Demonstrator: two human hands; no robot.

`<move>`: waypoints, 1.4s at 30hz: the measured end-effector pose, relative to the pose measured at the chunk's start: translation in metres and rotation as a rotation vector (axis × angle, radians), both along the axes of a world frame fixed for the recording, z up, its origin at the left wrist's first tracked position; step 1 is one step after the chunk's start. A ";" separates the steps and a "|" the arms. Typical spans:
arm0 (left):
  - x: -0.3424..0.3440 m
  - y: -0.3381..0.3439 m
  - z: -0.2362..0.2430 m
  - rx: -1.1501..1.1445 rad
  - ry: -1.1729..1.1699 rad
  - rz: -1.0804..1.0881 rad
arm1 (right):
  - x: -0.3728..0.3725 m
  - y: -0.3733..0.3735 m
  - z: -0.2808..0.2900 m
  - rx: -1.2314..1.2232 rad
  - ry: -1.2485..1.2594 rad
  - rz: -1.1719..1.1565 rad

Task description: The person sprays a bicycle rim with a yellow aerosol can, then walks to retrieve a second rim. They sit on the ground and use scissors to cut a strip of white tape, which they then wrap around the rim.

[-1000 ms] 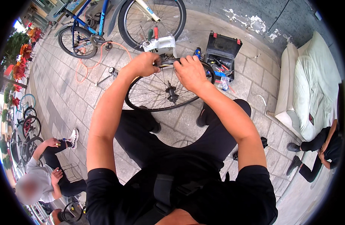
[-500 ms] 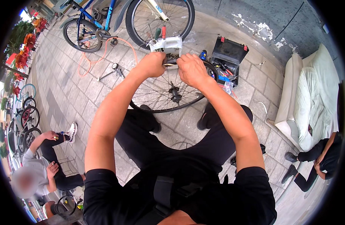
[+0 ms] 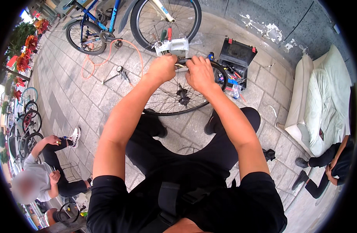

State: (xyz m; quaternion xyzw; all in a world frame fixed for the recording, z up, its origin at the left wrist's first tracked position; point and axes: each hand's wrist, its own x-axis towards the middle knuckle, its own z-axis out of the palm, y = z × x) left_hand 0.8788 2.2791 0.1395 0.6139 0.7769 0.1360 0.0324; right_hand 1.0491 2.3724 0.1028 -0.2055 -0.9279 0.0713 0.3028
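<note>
A black bicycle wheel point(image 3: 182, 96) with spokes and a dark hub leans between my feet and the white holder, its far rim up at my hands. My left hand point(image 3: 163, 69) is closed around the far rim, left of its top. Just right of it, my right hand point(image 3: 200, 73) grips the same rim, fingers curled over the far side. A short pale strip shows at the rim between the two hands; I cannot tell what it is. Fingertips of both hands are partly hidden behind the rim.
Beyond the wheel stands a white holder point(image 3: 178, 47) with a red-handled tool point(image 3: 169, 33). An open black toolbox point(image 3: 237, 53) is at right, a gauge point(image 3: 120, 69) and orange hose point(image 3: 141, 58) at left. A blue bicycle point(image 3: 113, 17), a pale sofa point(image 3: 301, 93) and two seated people surround me.
Both hands and the wheel have shifted slightly to the right. My left forearm has swung right as well, and both hands stay on the rim.
</note>
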 end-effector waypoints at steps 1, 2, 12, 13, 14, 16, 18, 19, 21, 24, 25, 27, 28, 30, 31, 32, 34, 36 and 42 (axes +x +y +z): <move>0.003 0.001 -0.003 0.004 0.017 -0.005 | 0.003 0.000 -0.002 0.004 -0.010 -0.007; 0.006 0.004 0.000 0.018 0.037 -0.009 | 0.006 0.002 0.000 0.018 -0.016 -0.014; -0.005 0.028 0.014 -0.175 -0.502 -0.058 | 0.032 0.013 -0.001 0.037 -0.056 0.024; -0.007 0.028 0.014 -0.216 -0.721 -0.004 | 0.035 0.012 -0.001 0.035 -0.070 0.032; 0.001 0.021 0.027 -0.247 -0.758 0.050 | 0.037 0.008 0.000 0.010 -0.100 0.058; -0.001 0.027 0.012 -0.298 -0.877 0.080 | 0.042 0.002 0.006 -0.005 -0.111 0.100; 0.010 0.026 0.015 -0.321 -0.866 0.106 | 0.047 0.000 0.010 -0.028 -0.138 0.137; 0.015 0.024 0.016 -0.302 -0.869 0.135 | 0.049 -0.001 0.012 -0.041 -0.132 0.157; 0.015 0.015 0.009 -0.320 -0.916 0.165 | 0.053 -0.005 0.018 -0.075 -0.127 0.208; 0.018 0.004 0.003 -0.404 -1.002 0.101 | 0.067 -0.003 0.029 -0.128 -0.222 0.298; 0.022 0.002 0.006 -0.453 -1.052 0.079 | 0.073 -0.003 0.031 -0.140 -0.244 0.324; 0.026 -0.003 0.006 -0.535 -1.150 0.035 | 0.078 -0.005 0.040 -0.159 -0.284 0.350; 0.031 -0.005 -0.004 -0.491 -1.203 0.039 | 0.081 -0.006 0.041 -0.168 -0.289 0.364; 0.041 -0.009 -0.011 -0.379 -1.337 0.065 | 0.082 -0.005 0.045 -0.204 -0.255 0.375; 0.047 -0.011 -0.014 -0.322 -1.403 0.079 | 0.081 -0.003 0.043 -0.225 -0.234 0.405; 0.055 -0.012 -0.017 -0.267 -1.459 0.122 | 0.078 0.000 0.039 -0.250 -0.207 0.434; 0.062 -0.011 -0.019 -0.219 -1.494 0.202 | 0.072 0.004 0.036 -0.292 -0.154 0.483; 0.063 -0.013 -0.013 -0.182 -1.532 0.274 | 0.066 0.013 0.029 -0.376 -0.147 0.508; 0.057 -0.017 -0.014 -0.131 -1.558 0.294 | 0.053 0.009 0.030 -0.424 -0.156 0.508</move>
